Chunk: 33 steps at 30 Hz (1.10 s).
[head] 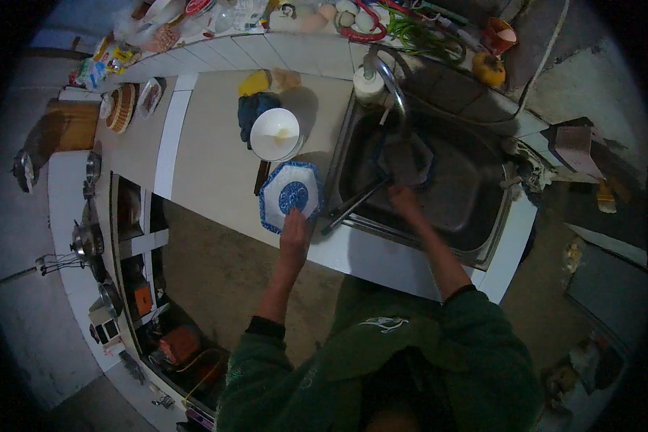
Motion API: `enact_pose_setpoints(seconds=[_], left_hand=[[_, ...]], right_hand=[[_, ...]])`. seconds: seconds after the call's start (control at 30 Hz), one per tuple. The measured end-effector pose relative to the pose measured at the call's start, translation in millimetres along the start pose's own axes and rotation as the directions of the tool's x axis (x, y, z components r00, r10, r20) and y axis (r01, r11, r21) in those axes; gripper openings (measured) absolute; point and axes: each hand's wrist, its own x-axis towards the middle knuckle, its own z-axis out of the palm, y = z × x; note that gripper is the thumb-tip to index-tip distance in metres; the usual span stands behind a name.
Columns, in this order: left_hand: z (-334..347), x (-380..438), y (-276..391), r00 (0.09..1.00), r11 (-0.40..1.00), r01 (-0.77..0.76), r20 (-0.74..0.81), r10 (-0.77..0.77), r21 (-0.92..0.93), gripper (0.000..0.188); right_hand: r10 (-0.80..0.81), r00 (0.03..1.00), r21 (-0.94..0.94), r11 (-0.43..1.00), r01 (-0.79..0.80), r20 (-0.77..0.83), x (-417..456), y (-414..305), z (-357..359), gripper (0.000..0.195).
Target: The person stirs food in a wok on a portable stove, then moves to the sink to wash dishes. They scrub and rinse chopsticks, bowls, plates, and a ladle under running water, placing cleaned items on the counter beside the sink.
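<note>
My left hand point(295, 237) is at the near edge of an octagonal white plate point(275, 191) with a blue rim and medallion. Its fingers overlap the plate and appear to grip it at the counter's front edge. My right hand point(405, 201) reaches into the metal sink point(464, 205), at a dim, flat greyish thing point(402, 162) that I cannot name. Whether the fingers close on it is unclear. Behind it lies another octagonal dish point(425, 156) with a blue rim, under the curved faucet point(395, 81). Long dark handles point(351, 208) slant over the sink's near-left rim.
Stacked white bowls point(275, 132) stand left of the sink beside a dark cloth point(256, 110) and a yellow sponge point(254, 83). A white pump bottle point(368, 83) is by the faucet. Eggs and greens point(410, 29) line the back ledge. A wicker basket point(122, 108) sits far left.
</note>
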Motion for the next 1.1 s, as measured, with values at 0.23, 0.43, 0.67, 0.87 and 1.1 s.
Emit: enact_pose_setpoints(seconds=[0.23,0.43,0.67,0.87,1.1], left_hand=[[36,-3,-21,1.000,0.993,0.020,-0.023,-0.017,0.117,0.034],[35,-10,-19,0.994,0.994,0.109,-0.015,-0.109,-0.017,0.036],[20,42,47,0.997,0.967,0.072,0.031,-0.067,-0.245,0.041],[111,90,82,0.998,0.970,0.008,0.070,0.009,-0.243,0.019],[189,105,71,0.973,0.999,-0.009,0.232,-0.002,0.044,0.010]], right_hand=[[0.043,0.986,-0.131,0.989,-0.064,-0.160,10,-38,-9,0.026],[-0.376,0.867,-0.315,0.908,0.276,-0.325,37,-46,-52,0.022],[-0.174,0.978,-0.320,0.939,0.130,-0.113,36,24,0,0.040],[0.389,0.801,-0.204,0.830,-0.519,-0.456,51,71,2,0.059],[0.623,0.772,0.009,0.779,-0.627,-0.128,54,97,2,0.060]])
